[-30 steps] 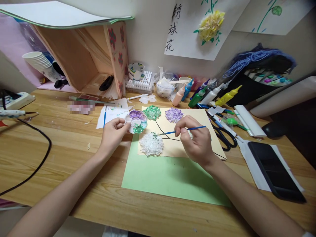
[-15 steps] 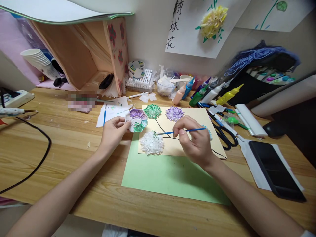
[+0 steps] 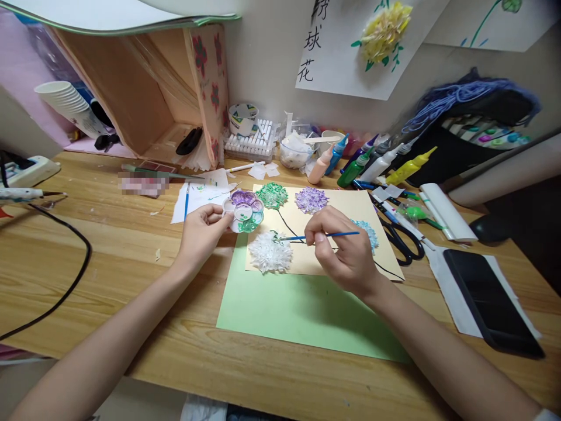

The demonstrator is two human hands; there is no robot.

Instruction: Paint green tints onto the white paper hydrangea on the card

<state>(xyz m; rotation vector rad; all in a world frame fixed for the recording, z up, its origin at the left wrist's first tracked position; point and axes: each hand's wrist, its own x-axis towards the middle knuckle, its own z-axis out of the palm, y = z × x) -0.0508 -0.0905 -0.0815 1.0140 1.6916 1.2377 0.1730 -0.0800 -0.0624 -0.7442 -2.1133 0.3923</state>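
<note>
Pinched in my left hand (image 3: 202,231) is a flower-shaped paint palette (image 3: 243,211) with purple and green paint in its wells. My right hand (image 3: 339,248) grips a blue paintbrush (image 3: 346,234), its tip at the top of a white paper flower (image 3: 269,254) that bears small green marks. That flower sits on the lower left of a cream sheet (image 3: 315,263). Above it on the sheet are a green flower (image 3: 272,196) and a purple flower (image 3: 311,200), with dark stem lines. A light blue flower (image 3: 367,235) is partly hidden behind my right hand.
Green paper (image 3: 298,316) lies under the cream sheet. To the right are black scissors (image 3: 405,242) and a phone (image 3: 491,301). Paint bottles (image 3: 355,169) stand behind. A second paintbrush (image 3: 186,202) lies on white paper at the left, and a black cable (image 3: 87,257) curves across the table.
My right hand and the paintbrush have shifted slightly left, uncovering more of the light blue flower. The brush tip stays on the white flower. My left hand holds the palette almost unmoved.
</note>
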